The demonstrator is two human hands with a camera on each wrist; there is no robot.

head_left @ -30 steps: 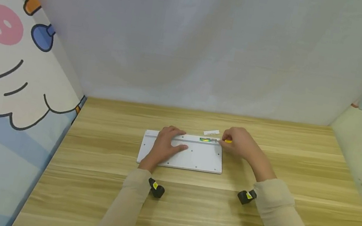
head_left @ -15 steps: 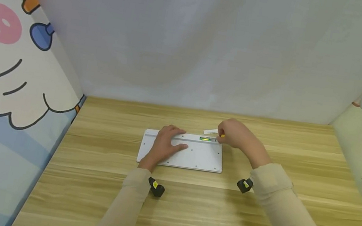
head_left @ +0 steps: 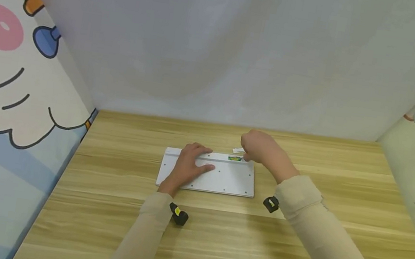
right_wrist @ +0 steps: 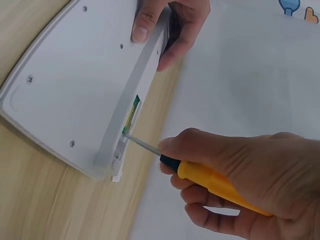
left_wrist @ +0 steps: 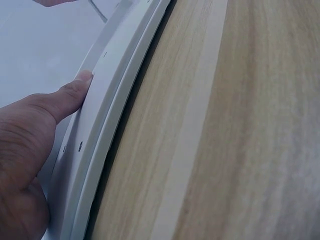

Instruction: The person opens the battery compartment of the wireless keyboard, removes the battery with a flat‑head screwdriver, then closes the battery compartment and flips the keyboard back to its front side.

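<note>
A white keyboard [head_left: 230, 180] lies face down on the table, screw heads dotted over its back. My left hand [head_left: 187, 167] holds it steady, thumb on the back and fingers at the far edge. In the ridge, an uncovered slot shows a green and yellow battery [right_wrist: 132, 115]. My right hand [right_wrist: 240, 175] grips a screwdriver [right_wrist: 207, 182] by its yellow handle; the metal tip touches the slot at the battery's near end. From the head view, the right hand hides most of the screwdriver. The left wrist view shows my left thumb [left_wrist: 72, 95] on the keyboard.
A small white strip [head_left: 238, 150], like a slot cover, lies on the wood-grain table [head_left: 214, 242] just beyond the keyboard. Dark wrist cameras [head_left: 178, 214] sit on both wrists. A pale curtain [head_left: 218, 59] hangs behind the table, with patterned walls at the sides.
My right hand has moved left and away from me over the keyboard's far right corner, covering part of the white strip. The left hand and keyboard stay in place.
</note>
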